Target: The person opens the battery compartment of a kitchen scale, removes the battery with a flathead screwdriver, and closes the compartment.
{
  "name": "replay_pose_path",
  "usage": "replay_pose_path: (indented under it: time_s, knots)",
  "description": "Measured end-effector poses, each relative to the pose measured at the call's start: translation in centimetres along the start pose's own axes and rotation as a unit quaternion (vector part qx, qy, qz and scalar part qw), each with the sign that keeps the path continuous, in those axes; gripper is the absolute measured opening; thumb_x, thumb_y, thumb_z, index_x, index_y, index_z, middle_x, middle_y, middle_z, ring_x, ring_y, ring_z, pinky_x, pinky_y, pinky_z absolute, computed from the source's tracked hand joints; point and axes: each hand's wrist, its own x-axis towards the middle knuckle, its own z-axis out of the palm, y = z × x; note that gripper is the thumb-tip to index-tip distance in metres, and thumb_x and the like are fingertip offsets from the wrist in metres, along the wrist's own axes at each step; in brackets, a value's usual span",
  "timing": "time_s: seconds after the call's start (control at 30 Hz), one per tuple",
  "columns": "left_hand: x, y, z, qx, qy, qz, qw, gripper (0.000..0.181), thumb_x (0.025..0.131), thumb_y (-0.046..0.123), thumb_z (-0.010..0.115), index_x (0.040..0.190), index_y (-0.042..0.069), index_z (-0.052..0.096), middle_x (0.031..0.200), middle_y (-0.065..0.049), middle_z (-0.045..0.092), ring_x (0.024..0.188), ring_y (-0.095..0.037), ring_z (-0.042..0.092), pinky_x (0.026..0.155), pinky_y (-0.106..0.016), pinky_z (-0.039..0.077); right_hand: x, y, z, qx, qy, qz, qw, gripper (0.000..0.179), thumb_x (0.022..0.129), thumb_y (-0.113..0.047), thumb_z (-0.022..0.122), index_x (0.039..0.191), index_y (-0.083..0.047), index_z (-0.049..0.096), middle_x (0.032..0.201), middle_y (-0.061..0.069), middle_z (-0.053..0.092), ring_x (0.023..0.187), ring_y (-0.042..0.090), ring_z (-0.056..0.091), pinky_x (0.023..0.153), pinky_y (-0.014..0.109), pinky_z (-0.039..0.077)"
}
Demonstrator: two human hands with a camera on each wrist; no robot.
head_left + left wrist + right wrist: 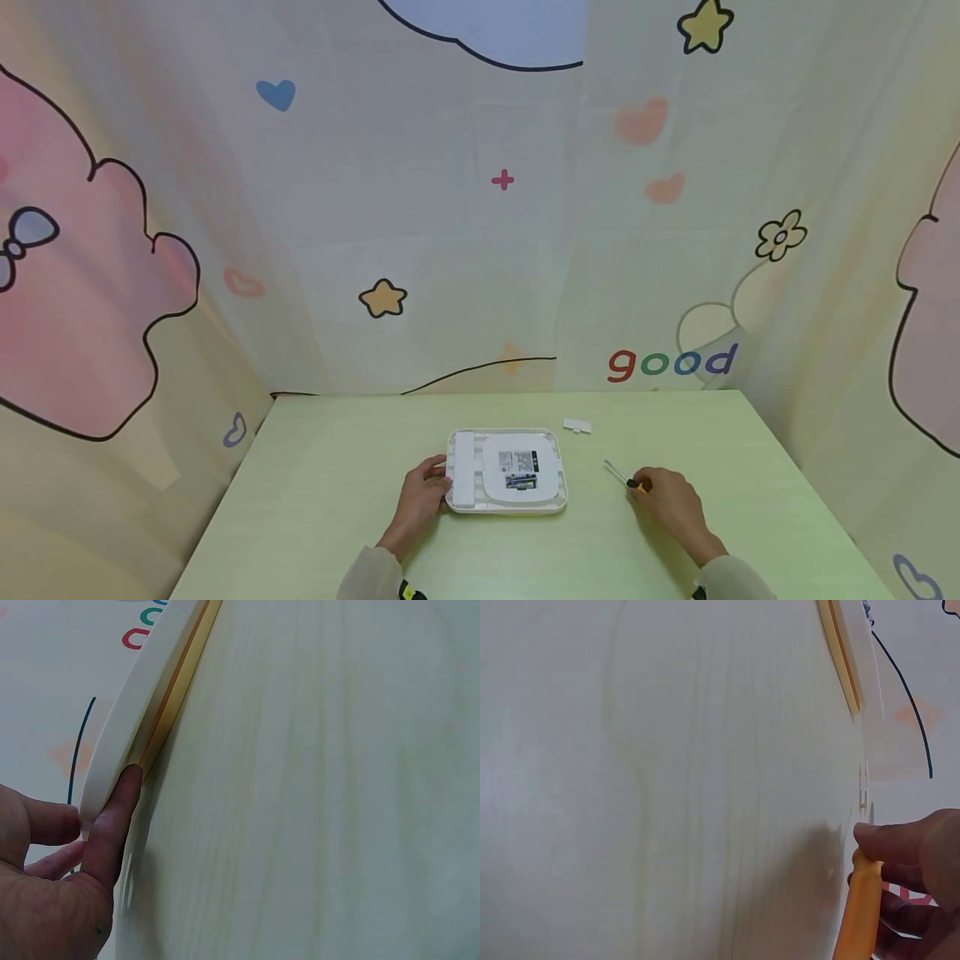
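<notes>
A white, flat, round-cornered device (467,471) lies on the table with its back side up. Its battery compartment is uncovered, showing batteries (521,481) below a printed label (513,462). At the device's left edge, my left hand (418,500) grips the rim between thumb and fingers; the left wrist view shows a yellow underside (166,720) there. To the right, my right hand (672,502) holds a screwdriver (861,911) by its orange and black handle, the metal shaft (615,471) pointing up and left, apart from the device.
A small white battery cover (577,425) lies on the light wood-grain table (300,500) behind the device, to its right. Printed curtains (450,208) enclose the table at the back and both sides.
</notes>
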Motion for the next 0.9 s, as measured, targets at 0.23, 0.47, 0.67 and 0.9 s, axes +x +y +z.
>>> replay_pose_path:
  time_s: [0.23,0.47,0.67,0.9]
  knots:
    - [-0.2,0.1,0.0,-0.009,-0.003,-0.004,0.9999,0.045,0.092,-0.003,0.056,0.137,-0.001,0.051,0.123,-0.023,0.057,0.083,-0.015,0.058,0.057,-0.025,0.049,-0.1,0.4,0.4,0.001,-0.007,0.0,1.0,0.017,0.081,-0.018,0.077,0.094,-0.008,0.073,0.083,0.002,0.067,0.072,0.016,0.056,0.057,0.031,0.043]
    - [-0.1,0.2,0.0,-0.007,-0.001,-0.004,1.0,0.045,0.093,-0.002,0.057,0.138,0.0,0.051,0.123,-0.023,0.057,0.083,-0.015,0.058,0.057,-0.026,0.049,0.0,0.4,0.3,0.001,-0.011,0.004,0.9999,0.023,0.082,-0.022,0.077,0.098,-0.007,0.072,0.084,0.003,0.067,0.071,0.016,0.058,0.057,0.032,0.044]
    - [-0.1,0.2,0.0,-0.007,-0.002,-0.002,1.0,0.045,0.093,-0.002,0.057,0.137,0.0,0.051,0.122,-0.023,0.057,0.082,-0.015,0.058,0.057,-0.026,0.05,0.3,-0.1,-0.1,-0.008,-0.022,0.017,0.9996,0.032,0.083,-0.029,0.076,0.104,-0.006,0.071,0.09,0.005,0.069,0.076,0.018,0.06,0.061,0.036,0.048]
    - [-0.1,0.2,-0.1,-0.014,-0.006,-0.004,0.9999,0.045,0.092,-0.003,0.056,0.137,-0.001,0.051,0.12,-0.023,0.057,0.081,-0.015,0.058,0.056,-0.025,0.049,0.1,-1.3,-0.8,-0.019,0.001,-0.01,0.9998,0.031,0.086,-0.031,0.073,0.105,-0.007,0.073,0.1,0.009,0.07,0.086,0.025,0.065,0.067,0.043,0.053]
